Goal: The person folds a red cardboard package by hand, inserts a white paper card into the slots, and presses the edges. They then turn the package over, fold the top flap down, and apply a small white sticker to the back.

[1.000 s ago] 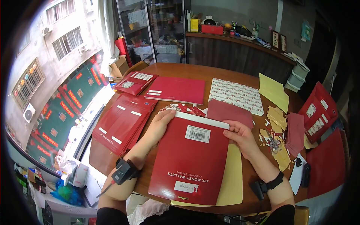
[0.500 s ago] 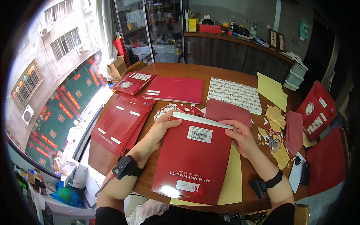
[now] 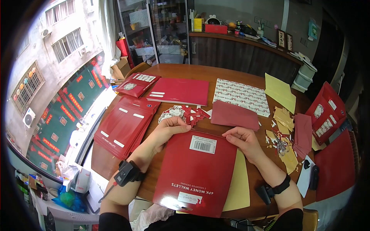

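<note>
A red cardboard money wallet packet [image 3: 194,165] lies before me, its printing upside down and a white barcode label near its far edge. My left hand [image 3: 171,133] pinches that far edge at the left corner, thumb and fingers together. At the right corner my right hand [image 3: 243,142] grips the same edge with thumb and forefinger. Under the packet's right side a yellow sheet [image 3: 238,188] sticks out. Just beyond my left hand are small red-and-white tags [image 3: 194,115] and a heap of patterned cut-outs [image 3: 171,112].
At left lies a stack of red packets [image 3: 125,127], with more packets [image 3: 138,84] behind. A red folder [image 3: 179,90], patterned sheets [image 3: 241,96] and dark red envelopes [image 3: 235,114] spread across the table. Yellow scraps [image 3: 283,119] and a red chair [image 3: 335,165] are at right.
The white strip along the packet's far edge no longer shows; that edge now looks red. Both hands have shifted slightly, and the packet has moved a little toward me.
</note>
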`<state>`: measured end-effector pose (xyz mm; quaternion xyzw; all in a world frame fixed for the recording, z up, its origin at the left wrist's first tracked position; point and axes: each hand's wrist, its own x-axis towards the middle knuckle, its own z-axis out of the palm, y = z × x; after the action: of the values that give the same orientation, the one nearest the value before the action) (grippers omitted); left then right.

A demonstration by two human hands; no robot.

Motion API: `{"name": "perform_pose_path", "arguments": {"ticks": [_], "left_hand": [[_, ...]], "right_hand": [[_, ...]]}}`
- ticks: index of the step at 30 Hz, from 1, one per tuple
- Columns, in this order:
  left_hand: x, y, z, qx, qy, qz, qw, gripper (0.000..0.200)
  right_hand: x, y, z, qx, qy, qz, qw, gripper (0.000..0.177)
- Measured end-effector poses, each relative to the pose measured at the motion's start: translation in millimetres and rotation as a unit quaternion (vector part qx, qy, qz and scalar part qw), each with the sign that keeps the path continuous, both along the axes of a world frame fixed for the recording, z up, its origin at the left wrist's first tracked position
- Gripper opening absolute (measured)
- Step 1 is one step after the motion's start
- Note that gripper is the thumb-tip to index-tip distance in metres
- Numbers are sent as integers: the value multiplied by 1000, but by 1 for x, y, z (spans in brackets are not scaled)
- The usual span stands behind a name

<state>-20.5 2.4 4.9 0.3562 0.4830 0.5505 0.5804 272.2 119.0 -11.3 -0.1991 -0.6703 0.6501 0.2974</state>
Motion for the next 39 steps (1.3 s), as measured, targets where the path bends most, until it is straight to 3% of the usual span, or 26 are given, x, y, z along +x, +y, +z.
{"name": "perform_pose_path", "arguments": {"ticks": [7, 14, 23, 25, 26, 28, 29, 32, 39], "left_hand": [[8, -2, 5, 10, 111, 12, 994, 13], [16, -2, 1, 0, 85, 33, 996, 8], [17, 3, -12, 41, 178, 56, 982, 12], [15, 7, -19, 101, 338, 134, 926, 20], [14, 7, -21, 101, 338, 131, 927, 20], [22, -3, 2, 108, 514, 149, 838, 27], [15, 0, -10, 194, 536, 131, 811, 27], [25, -4, -5, 248, 569, 139, 771, 31], [29, -4, -6, 239, 571, 104, 779, 42]], "right_hand": [[2, 1, 0, -7, -46, 3, 999, 20], [2, 1, 3, 3, -60, 1, 998, 18], [0, 4, -5, 11, -103, -13, 995, 20], [1, 7, -8, -3, -98, -20, 995, 20], [1, 7, -8, -15, -93, -25, 995, 21], [1, 6, -6, -33, -82, -30, 996, 20], [1, 5, -5, -50, -72, -32, 996, 19], [1, 7, -7, -53, -48, -38, 997, 17], [2, 4, -2, -52, -13, -40, 998, 16]]}}
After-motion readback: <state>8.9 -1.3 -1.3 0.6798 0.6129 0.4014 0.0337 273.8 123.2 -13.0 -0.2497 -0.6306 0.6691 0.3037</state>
